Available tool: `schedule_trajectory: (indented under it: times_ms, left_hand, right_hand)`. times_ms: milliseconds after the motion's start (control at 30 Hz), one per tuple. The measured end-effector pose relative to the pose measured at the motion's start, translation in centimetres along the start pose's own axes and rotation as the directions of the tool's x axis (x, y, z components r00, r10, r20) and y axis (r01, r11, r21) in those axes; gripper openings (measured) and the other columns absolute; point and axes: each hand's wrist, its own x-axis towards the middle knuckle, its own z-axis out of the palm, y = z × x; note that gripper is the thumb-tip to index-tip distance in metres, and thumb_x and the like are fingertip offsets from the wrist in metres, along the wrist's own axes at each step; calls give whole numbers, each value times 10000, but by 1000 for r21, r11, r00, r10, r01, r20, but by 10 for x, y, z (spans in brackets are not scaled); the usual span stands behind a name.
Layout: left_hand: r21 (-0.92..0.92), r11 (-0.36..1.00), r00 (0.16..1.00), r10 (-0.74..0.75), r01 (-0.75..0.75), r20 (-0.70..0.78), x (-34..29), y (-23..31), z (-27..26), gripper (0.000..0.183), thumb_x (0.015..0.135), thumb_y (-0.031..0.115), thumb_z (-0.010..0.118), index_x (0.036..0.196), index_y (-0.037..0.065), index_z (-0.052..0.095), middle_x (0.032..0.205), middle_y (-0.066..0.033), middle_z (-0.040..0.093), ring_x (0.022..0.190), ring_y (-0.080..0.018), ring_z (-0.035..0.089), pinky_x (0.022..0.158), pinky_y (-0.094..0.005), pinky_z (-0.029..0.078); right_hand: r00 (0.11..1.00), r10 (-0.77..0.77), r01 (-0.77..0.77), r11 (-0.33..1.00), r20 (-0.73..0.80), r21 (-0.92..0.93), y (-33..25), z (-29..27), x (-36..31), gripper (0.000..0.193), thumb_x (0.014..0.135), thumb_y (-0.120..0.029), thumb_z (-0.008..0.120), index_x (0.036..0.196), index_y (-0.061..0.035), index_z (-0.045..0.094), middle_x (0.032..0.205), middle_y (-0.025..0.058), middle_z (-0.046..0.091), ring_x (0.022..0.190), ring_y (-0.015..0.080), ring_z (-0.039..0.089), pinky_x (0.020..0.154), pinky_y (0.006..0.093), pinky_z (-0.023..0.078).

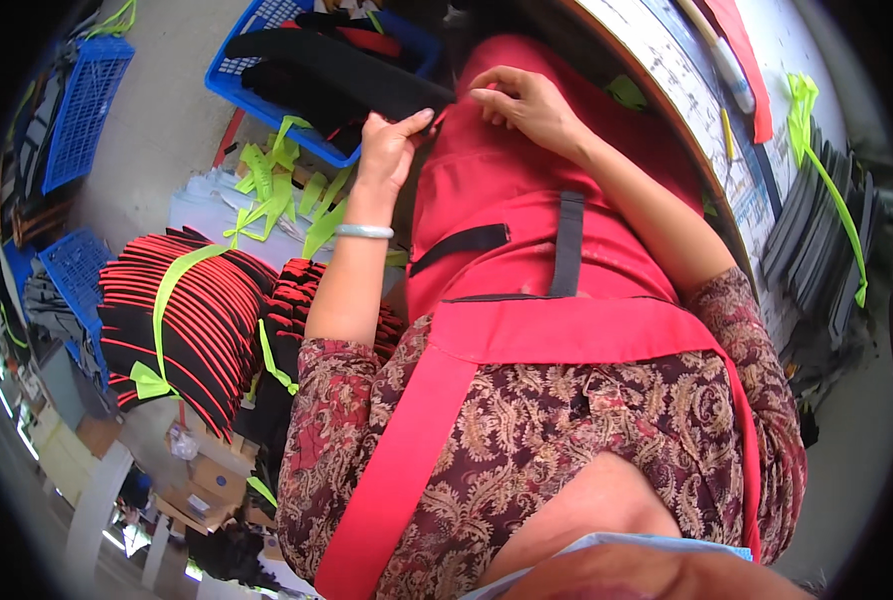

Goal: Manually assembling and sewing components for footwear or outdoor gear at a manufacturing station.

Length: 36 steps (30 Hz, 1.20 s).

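Note:
My left hand (pixel 391 150) grips the near right end of a long black fabric piece (pixel 341 72), thumb on top. The piece stretches away to the left over a blue plastic basket (pixel 228 85). Red shows at the fabric's edge beside my fingertips. Just right of that end, above the red apron (pixel 546 150) on my lap, my right hand (pixel 531 105) is closed with thumb and forefinger together. Whatever it may pinch is too small to make out. More black and red pieces lie in the basket under the long one.
Lime-green strips (pixel 266 185) lie on the floor by the basket. A tied bundle of black pieces with red edges (pixel 181 310) stands at left. More blue baskets (pixel 88 110) are far left. A worn white table (pixel 711 110) runs along my right, with a grey bundle (pixel 816 235).

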Motion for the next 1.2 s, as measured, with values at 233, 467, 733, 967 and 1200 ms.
schedule_trajectory:
  times_ms: [233,467,733,967,1200]
  left_hand:
    - [-105,974,917,-223,198,-332,53,-32,-212,215,841,174,704,942,75,542,952,-101,603,741,-225,623,626,-321,534]
    - [183,853,796,-350,488,-494,14,-124,-189,185,872,149,605,1045,84,616,840,-72,649,721,-202,650,584,-332,543]
    - [189,916,911,-291,353,-292,18,-83,-130,266,912,76,545,1166,9,591,975,-92,661,820,-202,643,691,-319,531]
    - [485,852,972,106,-198,211,38,12,91,274,936,106,577,1184,-9,567,998,-100,646,849,-174,640,751,-278,533]
    - [-88,991,962,-79,105,261,98,70,225,763,919,532,488,1401,-16,267,1397,-260,394,1204,-419,483,1009,-573,415]
  right_hand:
    - [998,-51,51,999,46,-5,-18,4,-8,205,941,-155,552,1041,0,642,833,50,661,758,100,622,681,245,508]
    - [801,-477,259,822,-363,-507,-17,-117,-63,166,882,-78,604,1036,-33,649,912,96,675,808,175,635,755,316,511]
    - [655,-334,-577,357,-678,-734,16,-296,-128,457,789,-220,620,1245,-206,594,1226,138,586,1126,318,554,926,391,458]
    - [313,-573,-422,630,-757,-652,7,-293,-132,231,829,-140,583,1031,-131,695,861,150,677,837,313,644,737,376,524]
    - [768,-619,53,313,-162,-948,-27,-178,-180,159,737,-97,611,884,-154,625,815,25,602,831,252,587,760,375,475]
